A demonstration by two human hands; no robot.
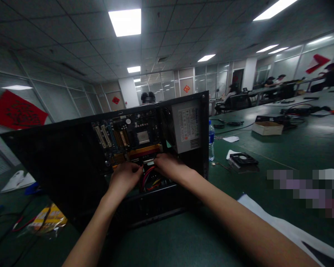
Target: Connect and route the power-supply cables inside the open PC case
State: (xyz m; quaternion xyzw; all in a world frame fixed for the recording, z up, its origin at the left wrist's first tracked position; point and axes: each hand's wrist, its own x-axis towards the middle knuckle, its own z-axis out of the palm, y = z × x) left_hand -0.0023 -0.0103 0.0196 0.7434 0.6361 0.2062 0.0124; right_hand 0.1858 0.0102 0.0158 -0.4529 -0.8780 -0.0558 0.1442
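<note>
An open black computer case [58, 178] stands tilted on the green table, its inside facing me. The motherboard [133, 128] fills its upper middle, and a grey power supply [187, 128] sits at the upper right. Both hands reach in below the motherboard. My left hand [125, 176] pinches at its lower edge, left of a bundle of red, yellow and black cables [148, 178]. Just right of that bundle, my right hand [168, 165] has its fingers curled by the memory slots [144, 150]. What either set of fingertips grips is too dark and small to tell.
Right of the case stand a water bottle [211, 141], a black cooling fan [243, 159] and a white open box [267, 128]. A white sheet [289, 230] lies at the near right. Leftward are a yellow packet [50, 218] and loose cables [12, 222]. People sit farther back.
</note>
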